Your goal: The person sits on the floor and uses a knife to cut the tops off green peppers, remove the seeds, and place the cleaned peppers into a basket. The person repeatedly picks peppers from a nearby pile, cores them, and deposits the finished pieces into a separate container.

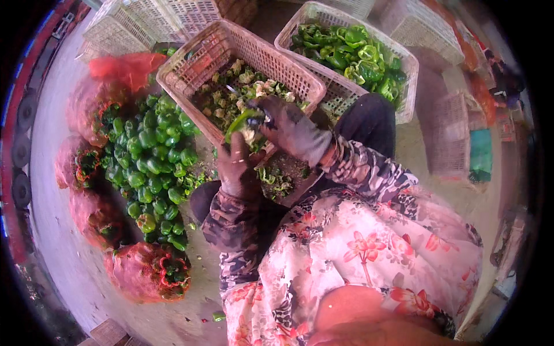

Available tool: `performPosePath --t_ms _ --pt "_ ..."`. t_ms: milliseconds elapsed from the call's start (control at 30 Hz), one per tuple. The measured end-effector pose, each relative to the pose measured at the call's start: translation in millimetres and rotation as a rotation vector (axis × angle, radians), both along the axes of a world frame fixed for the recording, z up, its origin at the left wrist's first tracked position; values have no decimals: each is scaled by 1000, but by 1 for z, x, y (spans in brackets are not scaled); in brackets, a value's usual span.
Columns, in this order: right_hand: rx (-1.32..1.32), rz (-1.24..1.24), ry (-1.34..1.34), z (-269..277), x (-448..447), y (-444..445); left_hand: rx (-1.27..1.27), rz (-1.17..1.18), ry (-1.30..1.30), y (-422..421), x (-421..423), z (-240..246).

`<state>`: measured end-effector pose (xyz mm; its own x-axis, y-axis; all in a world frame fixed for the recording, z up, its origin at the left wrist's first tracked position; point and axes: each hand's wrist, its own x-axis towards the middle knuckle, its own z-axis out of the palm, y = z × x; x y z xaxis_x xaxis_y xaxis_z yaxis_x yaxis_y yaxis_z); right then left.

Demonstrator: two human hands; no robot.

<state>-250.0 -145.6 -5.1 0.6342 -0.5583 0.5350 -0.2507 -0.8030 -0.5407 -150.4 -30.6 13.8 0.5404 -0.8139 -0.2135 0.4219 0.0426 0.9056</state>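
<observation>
My left hand (238,166), bare with a ring on one finger, holds a piece of green bell pepper (242,122) over the near edge of a plastic crate (203,116). My right hand (288,127), in a dark and grey glove, meets the same pepper from the other side; whether it also holds a tool is unclear. Inside the crate lie pepper cores and scraps (246,78). Behind it to the right, a second crate (350,86) holds opened green pepper pieces (368,56). A heap of whole green peppers (151,147) lies on the floor to the left.
Red mesh sacks of peppers (143,272) line the heap's left side. Empty plastic crates (130,26) stand at the back left, and another crate (450,134) is on the right. Pepper scraps (277,179) lie between my legs. A wheeled vehicle (24,151) is at far left.
</observation>
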Motion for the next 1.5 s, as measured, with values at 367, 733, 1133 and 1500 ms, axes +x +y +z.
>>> performPosePath --t_ms 367,733,1133,1500 --pt "-285 347 108 24 -17 7 29 -111 -318 7 15 -29" --pt "484 69 334 46 -40 -16 -155 -245 -77 6 7 -33" --pt "383 -326 190 56 -88 -19 -195 -161 -513 -39 29 -59" --pt "102 -611 475 52 -141 -134 362 -62 -627 3 210 -74"
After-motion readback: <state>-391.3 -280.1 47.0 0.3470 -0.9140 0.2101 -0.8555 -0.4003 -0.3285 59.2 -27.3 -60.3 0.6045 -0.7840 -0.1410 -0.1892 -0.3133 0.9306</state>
